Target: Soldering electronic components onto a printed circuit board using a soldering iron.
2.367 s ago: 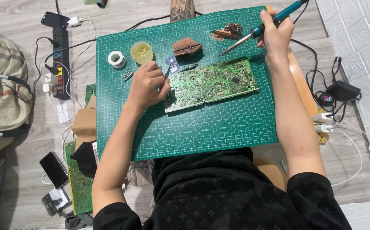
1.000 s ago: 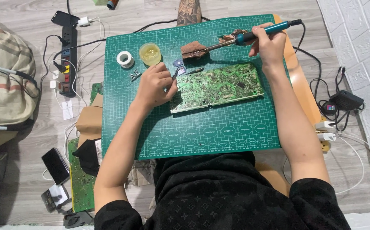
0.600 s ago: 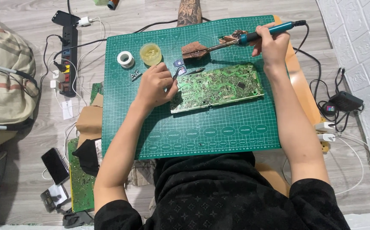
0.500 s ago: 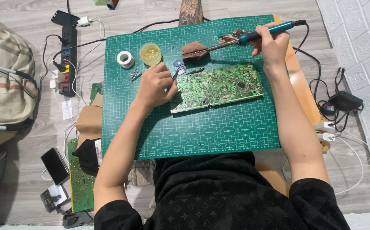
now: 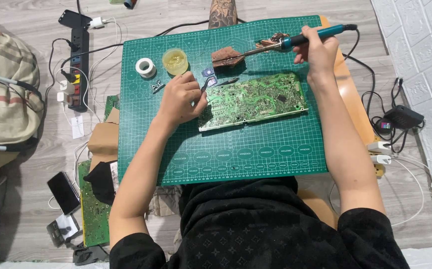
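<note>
The green circuit board (image 5: 253, 101) lies flat a little above the middle of the frame, on the green cutting mat (image 5: 226, 159). The left hand (image 5: 180, 98) rests at the board's left edge, fingers pinched around slim tweezers (image 5: 221, 82) whose tips point right, over the board's upper left corner. The right hand (image 5: 319, 49), in the upper right, is closed around the teal handle of a soldering iron (image 5: 295, 40); its tip reaches left to a brown sponge (image 5: 227, 56) above the board. A small jar of yellow flux (image 5: 175, 61) and a white solder spool (image 5: 145, 67) stand side by side at upper left of the mat.
</note>
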